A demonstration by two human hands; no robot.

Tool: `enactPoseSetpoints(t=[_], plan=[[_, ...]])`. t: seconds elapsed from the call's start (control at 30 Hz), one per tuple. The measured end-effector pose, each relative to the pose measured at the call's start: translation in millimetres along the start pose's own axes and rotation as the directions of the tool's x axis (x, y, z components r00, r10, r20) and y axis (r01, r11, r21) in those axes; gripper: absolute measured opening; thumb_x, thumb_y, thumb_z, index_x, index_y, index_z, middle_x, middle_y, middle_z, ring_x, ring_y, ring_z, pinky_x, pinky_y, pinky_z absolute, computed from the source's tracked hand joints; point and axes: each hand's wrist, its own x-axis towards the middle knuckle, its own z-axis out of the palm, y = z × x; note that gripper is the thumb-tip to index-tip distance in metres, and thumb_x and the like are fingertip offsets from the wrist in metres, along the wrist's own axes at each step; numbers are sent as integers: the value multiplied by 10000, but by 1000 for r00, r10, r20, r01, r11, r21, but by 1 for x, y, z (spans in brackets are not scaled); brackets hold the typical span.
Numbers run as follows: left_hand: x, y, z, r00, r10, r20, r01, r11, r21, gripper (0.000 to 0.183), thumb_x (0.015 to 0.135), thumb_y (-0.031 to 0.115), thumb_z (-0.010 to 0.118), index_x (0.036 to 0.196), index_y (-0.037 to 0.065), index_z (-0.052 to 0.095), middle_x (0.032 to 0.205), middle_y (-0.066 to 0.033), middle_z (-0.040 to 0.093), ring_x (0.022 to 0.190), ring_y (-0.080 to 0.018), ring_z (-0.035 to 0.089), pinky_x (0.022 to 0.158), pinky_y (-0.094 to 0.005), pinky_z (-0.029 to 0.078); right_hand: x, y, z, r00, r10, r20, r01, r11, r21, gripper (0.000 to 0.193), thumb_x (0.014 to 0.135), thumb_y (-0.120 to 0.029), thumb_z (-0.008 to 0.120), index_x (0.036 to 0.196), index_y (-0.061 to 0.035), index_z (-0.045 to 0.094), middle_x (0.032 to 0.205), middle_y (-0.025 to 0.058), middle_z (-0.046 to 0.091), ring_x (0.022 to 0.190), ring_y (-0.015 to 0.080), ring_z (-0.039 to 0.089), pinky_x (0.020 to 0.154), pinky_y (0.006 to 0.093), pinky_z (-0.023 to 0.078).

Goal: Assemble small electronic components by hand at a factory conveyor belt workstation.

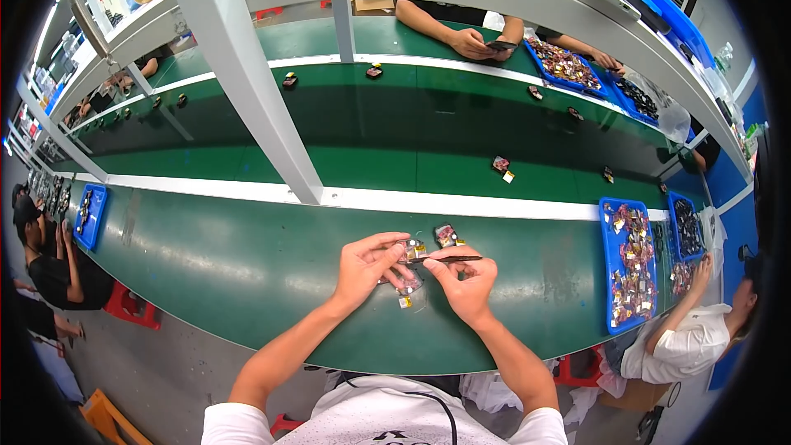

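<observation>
My left hand (367,268) is closed on a small electronic assembly (415,249) with a clear casing and a yellow part, held just above the green bench. In my right hand (468,287) is a thin, dark pair of tweezers (458,259), its tip at the assembly. Under my left fingers lies a second small clear-cased piece (409,283), partly covered, with a yellow-and-white part beside it. Just beyond my hands, a similar dark assembly (446,236) rests on the bench.
A blue tray (610,268) of small assemblies stands at the right, near a seated person in white (696,338). Beyond a white rail (461,204), a green conveyor belt (395,161) carries scattered assemblies. A grey post (247,74) rises ahead. Another blue tray (97,218) sits far left.
</observation>
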Motion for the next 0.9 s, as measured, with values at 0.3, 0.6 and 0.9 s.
enactPoseSetpoints(t=[0.3, 0.6, 0.9], plan=[[-1, 2, 0, 999, 37, -25, -36, 998, 48, 288, 1005, 80, 603, 1241, -84, 622, 878, -164, 706, 710, -220, 736, 570, -277, 610, -2, -4, 1, 1000, 13, 27, -12, 999, -43, 100, 802, 39, 796, 887, 27, 745, 717, -9, 662, 509, -12, 432, 457, 182, 276], [1, -2, -2, 996, 80, -25, -79, 995, 65, 269, 997, 70, 611, 1206, -97, 639, 863, -167, 704, 688, -209, 726, 561, -281, 607, -1, 1, -2, 998, 31, 56, -29, 999, -34, 114, 802, 41, 799, 897, 21, 739, 757, 2, 674, 509, -10, 433, 457, 182, 280], [0, -1, -1, 997, 63, -51, -59, 994, 88, 247, 981, 52, 625, 1173, -101, 656, 849, -163, 700, 657, -202, 716, 546, -283, 601, 1, -2, 0, 984, -143, 107, 158, 977, -144, 131, 778, 3, 813, 896, -32, 769, 823, 28, 754, 431, 27, 404, 422, 214, 308]])
